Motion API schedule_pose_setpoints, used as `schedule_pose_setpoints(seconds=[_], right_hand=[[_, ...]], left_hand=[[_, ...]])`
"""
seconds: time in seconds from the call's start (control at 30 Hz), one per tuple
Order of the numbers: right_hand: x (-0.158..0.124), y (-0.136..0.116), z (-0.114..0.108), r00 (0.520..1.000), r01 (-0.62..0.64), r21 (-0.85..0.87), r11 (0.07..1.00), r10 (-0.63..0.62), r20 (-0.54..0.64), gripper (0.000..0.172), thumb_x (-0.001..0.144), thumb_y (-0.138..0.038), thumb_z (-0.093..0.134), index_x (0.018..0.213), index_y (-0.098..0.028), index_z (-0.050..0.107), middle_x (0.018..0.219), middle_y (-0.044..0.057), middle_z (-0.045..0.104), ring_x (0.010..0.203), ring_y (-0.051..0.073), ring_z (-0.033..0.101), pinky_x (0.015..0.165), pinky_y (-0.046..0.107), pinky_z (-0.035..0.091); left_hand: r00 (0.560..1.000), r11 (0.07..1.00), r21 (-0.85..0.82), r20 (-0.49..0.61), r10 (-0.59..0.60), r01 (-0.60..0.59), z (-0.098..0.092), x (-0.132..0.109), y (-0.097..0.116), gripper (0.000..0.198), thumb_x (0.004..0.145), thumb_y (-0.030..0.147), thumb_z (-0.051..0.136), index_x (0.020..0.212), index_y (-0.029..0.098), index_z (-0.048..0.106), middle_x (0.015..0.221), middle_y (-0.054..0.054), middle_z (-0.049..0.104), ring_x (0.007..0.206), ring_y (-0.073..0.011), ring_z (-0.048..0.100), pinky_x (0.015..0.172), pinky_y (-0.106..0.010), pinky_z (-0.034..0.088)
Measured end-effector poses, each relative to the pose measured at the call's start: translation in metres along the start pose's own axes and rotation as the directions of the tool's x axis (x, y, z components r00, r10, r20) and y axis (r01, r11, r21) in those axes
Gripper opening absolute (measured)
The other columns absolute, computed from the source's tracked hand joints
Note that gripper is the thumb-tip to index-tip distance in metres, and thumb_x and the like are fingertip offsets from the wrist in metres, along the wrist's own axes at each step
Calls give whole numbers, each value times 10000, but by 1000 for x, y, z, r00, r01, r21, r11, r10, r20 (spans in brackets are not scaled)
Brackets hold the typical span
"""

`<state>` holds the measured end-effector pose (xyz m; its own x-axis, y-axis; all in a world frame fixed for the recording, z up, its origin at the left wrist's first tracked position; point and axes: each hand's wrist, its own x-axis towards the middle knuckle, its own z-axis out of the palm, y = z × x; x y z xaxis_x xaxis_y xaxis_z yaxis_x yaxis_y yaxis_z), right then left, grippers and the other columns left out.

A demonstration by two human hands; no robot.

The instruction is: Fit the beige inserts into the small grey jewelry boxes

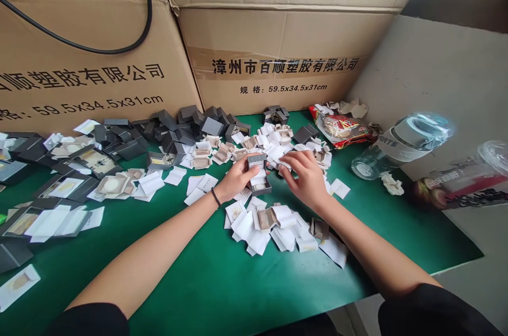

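My left hand grips a small open grey box with a white lining, held just above the green table. My right hand is beside the box, its fingers pinched on a small white card at the box's right edge. Below my hands lie several loose white cards and beige inserts. A thin black band circles my left wrist.
A heap of small grey boxes sits at the back against large cardboard cartons. Larger dark boxes with white cards cover the left. A red snack bag and a clear bottle lying on its side are at right.
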<state>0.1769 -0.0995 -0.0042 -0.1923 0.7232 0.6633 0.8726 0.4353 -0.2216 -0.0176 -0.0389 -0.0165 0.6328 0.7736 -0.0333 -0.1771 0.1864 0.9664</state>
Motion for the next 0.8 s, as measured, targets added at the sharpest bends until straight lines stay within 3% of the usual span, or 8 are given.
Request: schedule_pose_setpoints(seconds=[0.1, 0.23, 0.43, 0.57, 0.8], right_hand=[[-1, 14, 5, 993, -90, -233, 968, 106, 57, 336, 843, -338, 549, 1132, -168, 573, 1087, 143, 617, 954, 290, 498, 758, 430, 417], [-3, 21, 9, 974, -102, -300, 948, 157, 164, 252, 839, -327, 556, 1027, -172, 619, 930, 115, 657, 885, 277, 521, 715, 398, 405], [2, 13, -1, 998, -43, -211, 977, 54, 46, 264, 861, -308, 514, 1076, -174, 587, 1020, 101, 632, 893, 243, 508, 734, 371, 407], [2, 8, -4, 994, 87, -139, 987, -76, 82, 259, 852, -261, 503, 1086, -180, 577, 1063, 115, 590, 925, 243, 501, 741, 376, 420], [2, 10, -1, 997, 42, -34, 999, -40, 62, 296, 859, -254, 492, 1146, -206, 547, 1110, 104, 592, 989, 257, 506, 814, 426, 437]], left_hand=[[1000, 999, -23, -2, -28, 28, 0, 0, 0, 460, 786, 405, 600, 1167, 197, 447, 1210, -123, 576, 1007, -275, 622, 680, -334, 545], [1000, 999, -43, -12, -22, 22, 0, 1, 0, 392, 807, 407, 574, 1110, 181, 469, 1197, -122, 584, 1003, -270, 622, 655, -327, 554], [998, 980, -189, 6, -59, 60, -2, 2, 2, 459, 813, 410, 563, 1210, 219, 436, 1242, -112, 556, 1001, -287, 627, 685, -401, 561], [998, 974, -218, 14, -67, 68, -6, 2, 1, 455, 817, 346, 575, 1243, 247, 448, 1181, -86, 602, 999, -253, 625, 733, -365, 545], [971, 938, -290, 197, -136, 190, -14, 3, 1, 437, 811, 276, 569, 1226, 166, 487, 1037, -146, 661, 950, -281, 638, 704, -422, 543]])
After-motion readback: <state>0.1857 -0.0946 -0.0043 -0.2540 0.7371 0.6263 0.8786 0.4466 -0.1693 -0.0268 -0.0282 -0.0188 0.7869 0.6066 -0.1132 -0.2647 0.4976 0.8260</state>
